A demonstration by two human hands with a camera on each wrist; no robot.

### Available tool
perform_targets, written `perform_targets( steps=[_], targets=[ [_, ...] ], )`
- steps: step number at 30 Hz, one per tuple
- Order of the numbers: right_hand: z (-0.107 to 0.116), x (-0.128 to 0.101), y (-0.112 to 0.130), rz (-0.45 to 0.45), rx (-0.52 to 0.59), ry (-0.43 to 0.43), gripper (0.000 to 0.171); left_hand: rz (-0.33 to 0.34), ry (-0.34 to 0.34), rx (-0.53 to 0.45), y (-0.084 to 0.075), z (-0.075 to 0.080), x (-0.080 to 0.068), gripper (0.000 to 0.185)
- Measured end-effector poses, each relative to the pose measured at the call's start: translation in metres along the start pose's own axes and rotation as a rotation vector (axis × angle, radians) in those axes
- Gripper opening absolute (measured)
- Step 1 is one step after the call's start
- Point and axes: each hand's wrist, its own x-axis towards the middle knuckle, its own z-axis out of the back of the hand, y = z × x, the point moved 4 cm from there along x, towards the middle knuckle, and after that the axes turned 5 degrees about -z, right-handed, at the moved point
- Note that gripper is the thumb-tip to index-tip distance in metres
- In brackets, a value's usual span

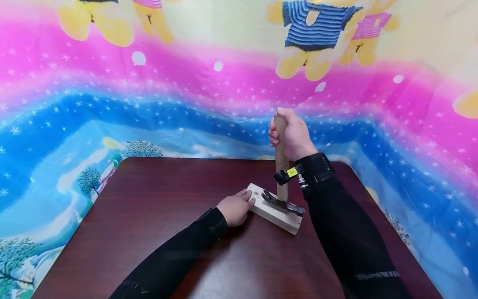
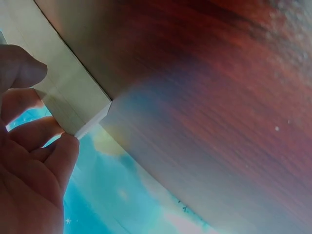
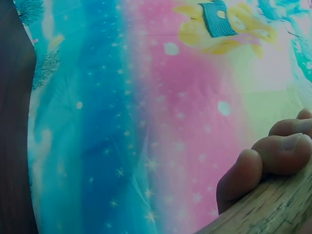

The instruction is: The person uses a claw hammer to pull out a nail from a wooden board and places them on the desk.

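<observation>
While the left hand (image 1: 234, 209) pinches a wooden block (image 1: 277, 217), the right hand (image 1: 295, 135) grips a claw hammer (image 1: 281, 153).
Its head (image 1: 277, 202) rests on the block; nail-pulling seems unfinished.

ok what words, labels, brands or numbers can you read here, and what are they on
None reads clearly.
Left sleeve: faint letters, too dim to read.
Right sleeve: pale lettering, too blurred.
Yellow label at the right wrist strap: too small.
White marks beside that strap: too small.
</observation>
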Motion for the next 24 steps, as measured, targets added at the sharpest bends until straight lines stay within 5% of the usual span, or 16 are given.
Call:
perform_targets(
  steps=[13,21,24],
  targets=[
    [0.030,-0.022,0.003,0.078,0.119,0.042,0.051,-0.008,-0.039,-0.020,-0.002,-0.002,-0.001,0.043],
    [0.061,-0.040,0.008,0.170,0.351,0.100,0.050,0.004,-0.033,-0.015,0.000,-0.003,-0.001,0.044],
    [0.064,-0.042,0.011,0.196,0.328,0.141,0.049,0.012,-0.025,-0.012,0.000,-0.001,0.002,0.045]
  ],
)
